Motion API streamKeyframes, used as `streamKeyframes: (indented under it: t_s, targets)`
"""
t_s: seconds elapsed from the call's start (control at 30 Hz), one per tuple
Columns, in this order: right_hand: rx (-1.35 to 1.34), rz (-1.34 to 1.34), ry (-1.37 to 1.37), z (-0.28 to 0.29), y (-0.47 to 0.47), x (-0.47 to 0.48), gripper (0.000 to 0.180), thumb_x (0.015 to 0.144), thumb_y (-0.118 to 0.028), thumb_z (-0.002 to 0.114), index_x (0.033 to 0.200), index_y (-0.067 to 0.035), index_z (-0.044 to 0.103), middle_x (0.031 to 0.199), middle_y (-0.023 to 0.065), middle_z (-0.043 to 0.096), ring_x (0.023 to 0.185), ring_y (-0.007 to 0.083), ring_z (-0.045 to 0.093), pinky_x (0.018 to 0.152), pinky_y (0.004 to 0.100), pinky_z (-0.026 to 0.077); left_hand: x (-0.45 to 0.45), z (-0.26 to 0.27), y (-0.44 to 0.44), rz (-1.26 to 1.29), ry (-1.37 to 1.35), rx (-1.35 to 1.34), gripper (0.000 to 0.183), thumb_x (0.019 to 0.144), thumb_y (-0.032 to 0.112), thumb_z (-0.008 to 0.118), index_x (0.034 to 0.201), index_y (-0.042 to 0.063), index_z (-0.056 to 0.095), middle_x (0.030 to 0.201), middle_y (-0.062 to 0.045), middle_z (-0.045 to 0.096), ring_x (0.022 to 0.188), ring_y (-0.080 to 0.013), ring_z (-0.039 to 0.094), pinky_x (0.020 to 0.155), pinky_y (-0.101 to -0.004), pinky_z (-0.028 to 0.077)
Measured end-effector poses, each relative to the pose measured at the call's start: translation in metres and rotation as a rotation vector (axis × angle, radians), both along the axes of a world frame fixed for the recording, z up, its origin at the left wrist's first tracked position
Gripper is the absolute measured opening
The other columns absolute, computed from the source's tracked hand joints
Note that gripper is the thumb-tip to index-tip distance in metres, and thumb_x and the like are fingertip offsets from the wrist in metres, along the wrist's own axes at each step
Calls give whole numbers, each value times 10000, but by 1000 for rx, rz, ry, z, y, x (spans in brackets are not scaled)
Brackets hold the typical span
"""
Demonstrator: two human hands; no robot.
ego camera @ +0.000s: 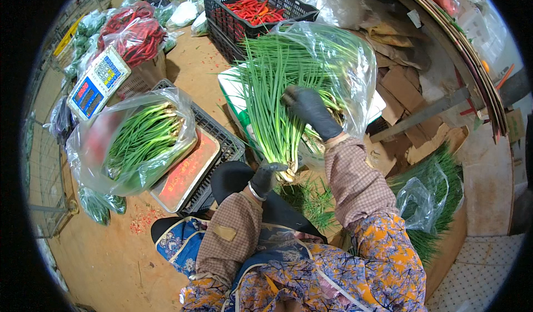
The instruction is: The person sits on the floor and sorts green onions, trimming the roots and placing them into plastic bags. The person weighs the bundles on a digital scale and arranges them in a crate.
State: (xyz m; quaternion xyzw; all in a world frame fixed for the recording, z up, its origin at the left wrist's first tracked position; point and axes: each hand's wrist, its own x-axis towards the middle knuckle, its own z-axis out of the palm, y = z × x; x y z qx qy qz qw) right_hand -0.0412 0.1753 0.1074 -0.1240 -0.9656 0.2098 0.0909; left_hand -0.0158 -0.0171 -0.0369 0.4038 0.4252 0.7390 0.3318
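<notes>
A bunch of green onions (277, 120) lies with its white root ends towards me and its green tops pointing away. My left hand (266, 178), in a dark glove, holds the root ends. My right hand (306, 106), also gloved, rests on the stalks partway up, its fingers curled; whether it grips any is hidden. Beneath and behind, more green onions lie in a large clear plastic bag (358, 62) on a white and green box (233, 91). To the left, another clear bag (175, 145) of green onions sits on the metal pan (191, 174) of a scale with a lit display (89, 91).
A black plastic crate (266, 26) of red chillies (254, 11) stands beyond the box. Bagged red chillies (139, 41) are at the upper left. Leaf scraps (310, 201) lie on the floor by my legs. Flattened cardboard (402, 87) and a bag of thin greens (433, 199) are at right.
</notes>
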Motion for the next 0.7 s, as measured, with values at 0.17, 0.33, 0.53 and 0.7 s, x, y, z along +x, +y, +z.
streamKeyframes:
  t_s: [0.17,0.33,0.53,0.7]
  targets:
    - [-675,-92,229,22,16,34,181,827,-192,509,861,-19,552,694,81,578,630,177,560,579,292,438,-4,-41,0,-131,-524,-56,341,705,102,537,1004,-62,518,1014,-160,561,926,-250,553,845,-366,427]
    - [-968,89,68,28,25,127,196,831,-214,541,786,-28,580,674,19,564,618,95,514,579,225,425,3,29,9,-192,-756,30,451,679,120,500,1080,-84,475,1057,-166,542,976,-268,525,889,-361,381]
    - [-835,125,-360,7,13,160,173,799,-113,551,920,5,593,845,62,601,736,143,540,703,273,439,6,22,3,-183,-671,115,403,716,163,519,1049,-65,508,1031,-170,554,972,-263,527,882,-353,384]
    - [-737,64,-181,-41,1,143,565,784,-157,596,1248,-16,307,1183,160,440,1065,239,447,908,333,359,1,-9,8,-49,-575,-87,319,727,136,608,997,-16,531,933,-145,585,874,-235,569,787,-334,458]
